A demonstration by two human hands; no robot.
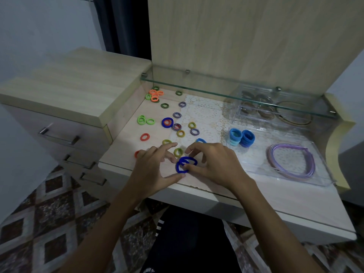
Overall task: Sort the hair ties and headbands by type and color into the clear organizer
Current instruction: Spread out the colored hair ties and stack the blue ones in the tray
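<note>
Pale wood dressing table (256, 196) under a glass shelf (216, 89), beside a drawer unit (65, 119) at far left, above a patterned carpet (39, 203). Loose hair ties lie scattered across the left half of the tabletop: an orange and green cluster (154, 94) at the back, green ties (144, 120), an orange tie (144, 137), and striped and olive ones spreading onto a lace doily (204, 113). At the front edge, the left hand (152, 170) spreads its fingers, thumb tip touching dark blue hair ties (185, 164); the right hand (214, 164) pinches those same ties between thumb and curled fingers. Further right, stacked light and dark blue ties (241, 137) stand in the clear organizer (319, 180), near purple headbands (291, 160) lying in its front tray. Brown headbands (291, 115) sit at the back under the shelf.
</note>
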